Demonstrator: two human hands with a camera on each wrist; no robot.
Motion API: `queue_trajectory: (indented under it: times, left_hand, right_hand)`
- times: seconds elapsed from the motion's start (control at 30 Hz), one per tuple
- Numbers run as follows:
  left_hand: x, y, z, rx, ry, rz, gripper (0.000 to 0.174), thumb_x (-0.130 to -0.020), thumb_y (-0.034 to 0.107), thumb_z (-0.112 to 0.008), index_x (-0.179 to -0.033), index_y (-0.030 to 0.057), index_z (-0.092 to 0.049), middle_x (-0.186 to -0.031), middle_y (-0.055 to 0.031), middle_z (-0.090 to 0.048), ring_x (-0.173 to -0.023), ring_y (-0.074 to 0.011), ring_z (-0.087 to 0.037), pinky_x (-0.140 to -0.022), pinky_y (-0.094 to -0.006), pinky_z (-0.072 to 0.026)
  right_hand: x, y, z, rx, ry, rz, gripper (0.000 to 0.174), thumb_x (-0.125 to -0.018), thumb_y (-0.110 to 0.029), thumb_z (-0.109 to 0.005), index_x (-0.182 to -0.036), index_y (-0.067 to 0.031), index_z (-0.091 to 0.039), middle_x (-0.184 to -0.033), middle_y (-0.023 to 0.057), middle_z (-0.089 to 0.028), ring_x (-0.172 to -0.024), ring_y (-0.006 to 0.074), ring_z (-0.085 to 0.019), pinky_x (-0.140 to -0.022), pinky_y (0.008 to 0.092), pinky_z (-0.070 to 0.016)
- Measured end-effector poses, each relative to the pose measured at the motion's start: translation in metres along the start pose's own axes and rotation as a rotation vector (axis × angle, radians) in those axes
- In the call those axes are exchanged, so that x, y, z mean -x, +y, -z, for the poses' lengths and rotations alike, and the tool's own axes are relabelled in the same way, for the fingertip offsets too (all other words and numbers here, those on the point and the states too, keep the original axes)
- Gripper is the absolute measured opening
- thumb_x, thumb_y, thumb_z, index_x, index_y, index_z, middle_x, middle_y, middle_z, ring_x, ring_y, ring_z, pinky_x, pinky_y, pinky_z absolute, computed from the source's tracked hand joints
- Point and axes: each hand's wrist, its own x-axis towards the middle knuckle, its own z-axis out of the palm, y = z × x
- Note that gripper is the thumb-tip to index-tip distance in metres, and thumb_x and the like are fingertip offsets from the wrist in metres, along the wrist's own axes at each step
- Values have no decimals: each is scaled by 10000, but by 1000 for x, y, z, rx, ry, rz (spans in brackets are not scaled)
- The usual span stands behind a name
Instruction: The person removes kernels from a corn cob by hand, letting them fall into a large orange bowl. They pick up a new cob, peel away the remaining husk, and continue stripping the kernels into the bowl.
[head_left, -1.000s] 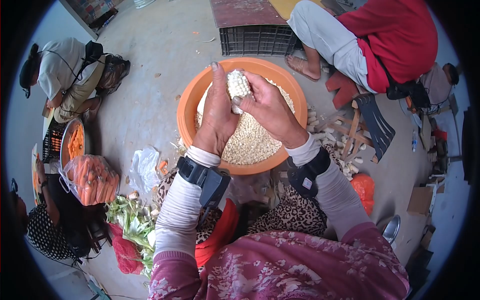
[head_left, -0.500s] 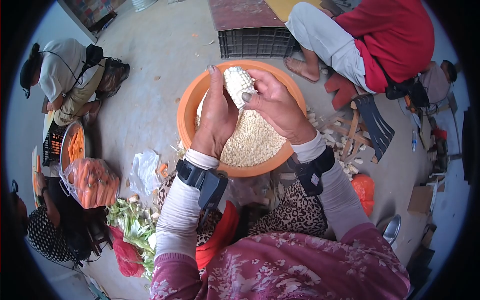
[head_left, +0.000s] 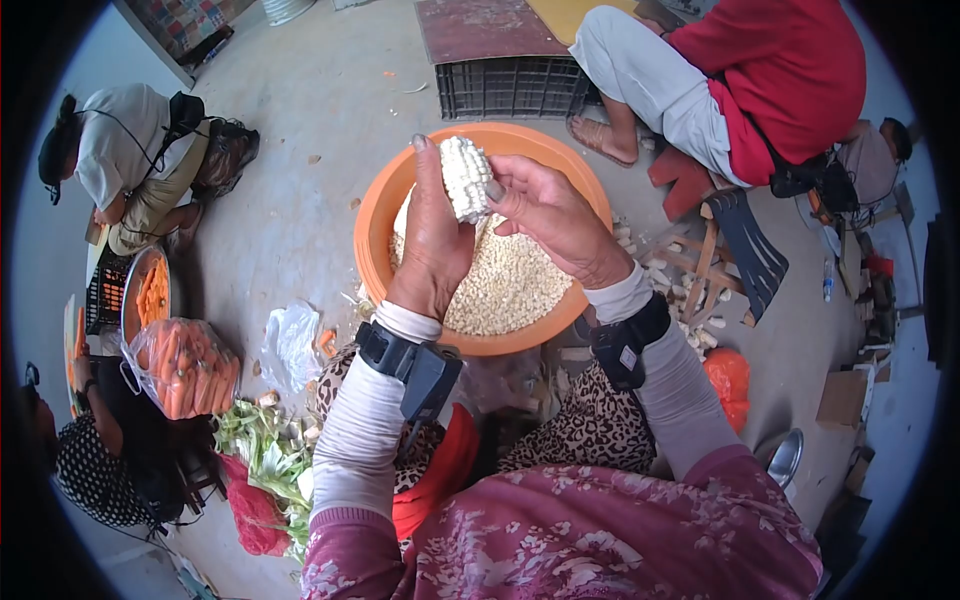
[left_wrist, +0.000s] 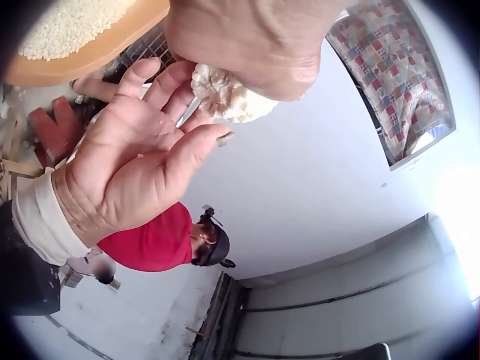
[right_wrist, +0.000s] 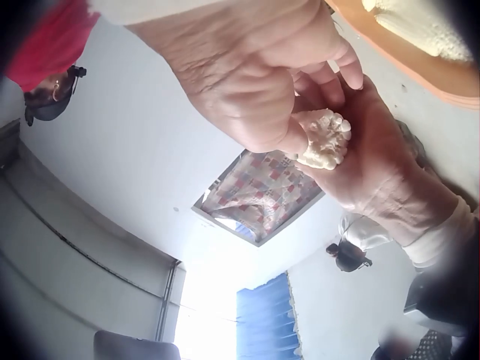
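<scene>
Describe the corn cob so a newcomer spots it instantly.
Find the big orange tub. Above its loose kernels, the cob sits between left hand and right hand. It's whitish, stubby, rowed with kernels and held up, unlike the pale pieces scattered beside the tub.

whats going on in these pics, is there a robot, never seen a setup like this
There's no robot: a seated person works with two bare hands. The picture looking down comes from a camera worn on the head; the two tilted ones come from cameras on the left and right wrists.

The left hand holds a partly stripped corn cob. The right hand is at its side, with the thumb up against it. Below is an orange basin with loose pale kernels.

On the floor around it lie green husks and a red plastic bag. Other people sit nearby.
</scene>
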Motion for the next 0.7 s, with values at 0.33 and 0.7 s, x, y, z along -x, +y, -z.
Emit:
queue_trajectory:
  times: [0.33, 0.7]
  left_hand:
    - [-4, -7, 6, -67, -52, 12, 499, -945, 498, -387, -1016, 25, -525, -928, -84, -584, -870, -187, -579, -807, -338, -484]
    - [0, -1, 3, -116, -109, 43, 502, -944, 476, -400, -1081, 4, -498, -989, -130, -594, -870, -222, -608, -769, -348, -525]
  right_hand:
    - [-10, 21, 3, 353, 72, 151, 400, -831, -244, -681, -1046, 63, -539, -928, 70, -612, -831, 109, -581, -727, 259, -485]
    - [-1, 2, 2, 271, -24, -9, 279, -865, -134, -609, -1057, 61, -552, -885, 44, -603, -715, 68, -553, -621, 208, -476]
